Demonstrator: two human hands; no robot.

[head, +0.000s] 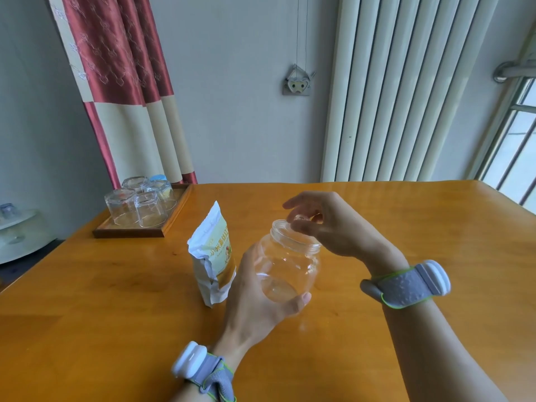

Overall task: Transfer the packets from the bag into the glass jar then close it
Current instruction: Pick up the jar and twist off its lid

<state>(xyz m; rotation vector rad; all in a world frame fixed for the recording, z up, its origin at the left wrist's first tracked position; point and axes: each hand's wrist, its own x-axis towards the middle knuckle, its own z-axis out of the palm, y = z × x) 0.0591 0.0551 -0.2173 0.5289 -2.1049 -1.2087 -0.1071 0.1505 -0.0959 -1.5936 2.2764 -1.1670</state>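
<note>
Opening glass jar (285, 265), empty so far.
Left hand (255, 300) fingers wrapped round belly; right hand (327, 224) fingers pinching clear lid (301, 219) at mouth. Slick, fragile: grip low.

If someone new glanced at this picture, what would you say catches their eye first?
First, the clear glass jar at the centre, gripped by the left hand and held tilted above the table, while the right hand holds a clear lid at its mouth. Next, the white and yellow bag standing just left of the jar, and the upturned glasses on a wooden tray at the far left corner.
</note>
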